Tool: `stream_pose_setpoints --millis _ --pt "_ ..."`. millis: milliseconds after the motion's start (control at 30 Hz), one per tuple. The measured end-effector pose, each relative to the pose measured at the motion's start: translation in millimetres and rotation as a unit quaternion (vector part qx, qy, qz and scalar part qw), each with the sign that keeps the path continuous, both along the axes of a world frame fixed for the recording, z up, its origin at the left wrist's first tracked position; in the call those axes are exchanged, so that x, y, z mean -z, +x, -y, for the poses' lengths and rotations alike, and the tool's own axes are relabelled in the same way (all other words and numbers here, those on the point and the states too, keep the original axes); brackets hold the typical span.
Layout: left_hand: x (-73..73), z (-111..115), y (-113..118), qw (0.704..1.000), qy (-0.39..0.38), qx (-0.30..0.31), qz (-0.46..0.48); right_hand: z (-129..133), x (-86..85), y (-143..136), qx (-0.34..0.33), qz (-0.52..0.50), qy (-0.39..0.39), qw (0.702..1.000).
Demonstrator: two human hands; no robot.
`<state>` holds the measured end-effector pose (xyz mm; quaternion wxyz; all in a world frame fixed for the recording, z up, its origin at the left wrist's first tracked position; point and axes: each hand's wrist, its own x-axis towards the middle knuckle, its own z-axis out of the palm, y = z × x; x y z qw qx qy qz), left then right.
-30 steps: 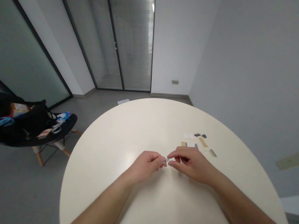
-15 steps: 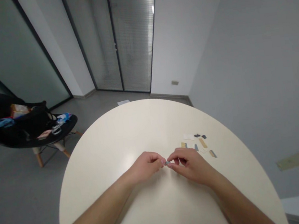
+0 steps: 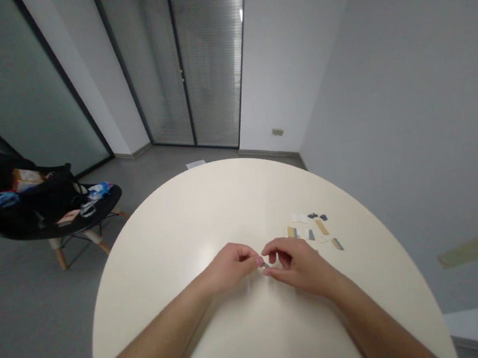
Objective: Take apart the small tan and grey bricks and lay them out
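Note:
Over the round cream table (image 3: 174, 222), my left hand (image 3: 233, 265) pinches a small grey piece (image 3: 266, 265) between thumb and fingertips. Its exact kind is too small to tell. My right hand (image 3: 295, 264) is close on the other side, thumb and index finger parted around the piece's free end. The thumb tip is right by the piece; whether it touches I cannot tell. Beyond the right hand lie tan strips (image 3: 322, 227), a small blue-grey piece (image 3: 311, 234), dark pieces (image 3: 323, 217) and a whitish piece (image 3: 299, 218).
A tan and grey piece (image 3: 337, 244) lies at the right end of the scattered parts. To the left of the table stands a black chair (image 3: 9, 227) with a black bag and other items on it. A wall (image 3: 410, 123) rises on the right.
My right index finger has lifted away from the small piece, widening the gap to its thumb. My left hand keeps its pinch. The view has shifted slightly.

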<state>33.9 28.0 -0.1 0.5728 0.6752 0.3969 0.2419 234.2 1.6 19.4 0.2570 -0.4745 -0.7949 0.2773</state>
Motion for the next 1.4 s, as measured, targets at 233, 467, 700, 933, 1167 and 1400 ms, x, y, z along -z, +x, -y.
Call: stream_pose_setpoints --millis 233,467,700,933,1167,1400 --pt "2.8 0 2 1.0 0.02 0.018 -0.011 4 2.9 -7 -0.013 -0.067 -0.046 0.997" --pt "10.9 -1 2 1.0 0.0 -0.015 -0.003 -4 3.8 3 0.025 -0.015 0.031 0.999" --pt "11.9 0 3 0.999 -0.003 -0.037 -0.01 -20 -5.7 54 0.182 0.091 -0.002 0.979" --pt "11.1 -1 3 0.999 0.002 -0.041 -0.021 -26 -8.8 100 0.274 0.204 -0.121 0.932" --pt "11.3 -2 1 0.999 0.003 -0.043 -0.02 -27 0.6 109 0.262 0.225 -0.181 0.921" --pt "11.2 -2 0 0.999 0.007 -0.042 -0.023 -27 -0.2 108 0.231 0.239 -0.188 0.924"
